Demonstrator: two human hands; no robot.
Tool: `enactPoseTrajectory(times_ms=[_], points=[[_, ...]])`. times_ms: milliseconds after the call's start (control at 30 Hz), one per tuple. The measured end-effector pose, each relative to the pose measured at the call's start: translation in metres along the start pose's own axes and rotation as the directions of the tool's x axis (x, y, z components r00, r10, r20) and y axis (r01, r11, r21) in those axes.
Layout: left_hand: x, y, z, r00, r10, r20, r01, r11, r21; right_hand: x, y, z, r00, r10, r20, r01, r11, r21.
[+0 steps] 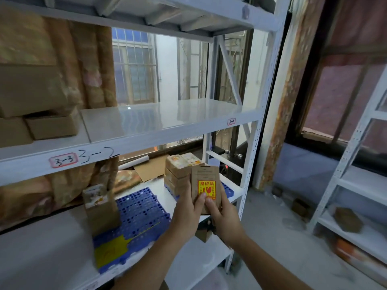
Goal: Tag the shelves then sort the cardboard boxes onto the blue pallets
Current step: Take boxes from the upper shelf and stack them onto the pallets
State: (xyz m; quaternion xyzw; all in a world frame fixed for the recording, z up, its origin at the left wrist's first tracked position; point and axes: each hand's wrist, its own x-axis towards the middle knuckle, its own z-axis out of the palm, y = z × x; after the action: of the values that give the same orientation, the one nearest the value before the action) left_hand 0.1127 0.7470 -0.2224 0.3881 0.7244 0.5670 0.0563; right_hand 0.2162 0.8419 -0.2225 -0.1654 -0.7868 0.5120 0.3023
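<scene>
I hold a small brown cardboard box (206, 181) with a yellow and red fragile sticker, upright in front of the lower shelf. My left hand (188, 212) grips its lower left side and my right hand (222, 216) grips its lower right. Just behind it a stack of similar boxes (178, 174) stands on a blue pallet (227, 188) at the shelf's right end. A second blue pallet (138, 214) lies to the left, with one box (100, 208) upright on its left edge and a yellow tag (111, 250) on its front. Shelf tags "3-3" (63, 160) and "3-4" (231, 121) are stuck on the upper shelf's beam.
White metal shelving (146, 135) fills the view; larger cardboard boxes (31, 105) sit on the upper shelf at left. A flat cardboard sheet (150, 169) and a paper roll (134, 162) lie behind the pallets. A second rack (356, 185) stands at right across a grey floor aisle.
</scene>
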Motion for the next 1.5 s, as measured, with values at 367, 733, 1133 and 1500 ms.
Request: enactPoseTrajectory(times_ms=[367, 733, 1133, 1500], points=[[0.096, -0.026, 0.067, 0.998, -0.067, 0.013, 0.068, 0.997, -0.034, 0.097, 0.059, -0.047, 0.999, 0.037, 0.021, -0.037, 0.999, -0.011], [0.174, -0.042, 0.171, 0.973, -0.228, -0.021, 0.228, 0.974, -0.005, 0.179, 0.129, -0.128, 0.978, 0.12, 0.169, -0.129, 0.991, 0.045], [0.231, -0.074, 0.226, 0.892, -0.432, -0.131, 0.433, 0.901, -0.018, 0.256, 0.19, -0.154, 0.932, 0.197, 0.304, -0.217, 0.976, 0.032], [0.301, -0.099, 0.198, 0.925, -0.321, -0.203, 0.35, 0.928, 0.124, 0.343, 0.202, -0.124, 0.926, 0.272, 0.261, -0.298, 0.953, 0.063]])
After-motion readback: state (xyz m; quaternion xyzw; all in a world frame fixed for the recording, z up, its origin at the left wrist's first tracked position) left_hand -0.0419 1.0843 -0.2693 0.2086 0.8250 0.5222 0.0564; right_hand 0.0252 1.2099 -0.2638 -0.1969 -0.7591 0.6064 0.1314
